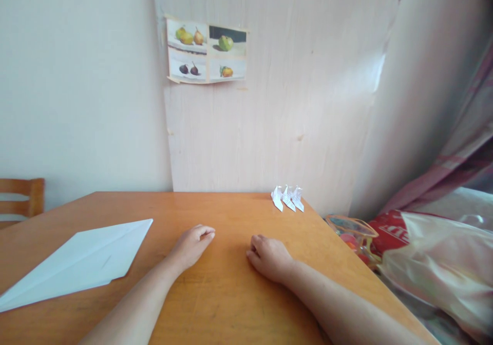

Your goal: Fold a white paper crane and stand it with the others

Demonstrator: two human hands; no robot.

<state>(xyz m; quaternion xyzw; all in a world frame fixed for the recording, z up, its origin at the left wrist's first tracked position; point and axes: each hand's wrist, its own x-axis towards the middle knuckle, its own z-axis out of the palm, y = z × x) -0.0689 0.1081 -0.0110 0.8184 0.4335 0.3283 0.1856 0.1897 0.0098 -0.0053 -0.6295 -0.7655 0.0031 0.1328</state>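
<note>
My left hand (191, 244) rests on the orange wooden table (231, 293) with its fingers loosely curled and nothing in them. My right hand (268, 256) lies a short way to its right, fingers curled under, also holding nothing. A large sheet of white paper (77, 262), folded to a point, lies flat on the table to the left of my left hand. Three small white folded paper figures (287, 198) stand in a row at the table's far edge, beyond my right hand.
A pale wooden board (269, 119) leans behind the table with a fruit picture (207, 51) stuck on it. A chair back (21, 196) shows at far left. Off the right edge lie a clear plastic bag (439, 263) and a glass container (352, 232).
</note>
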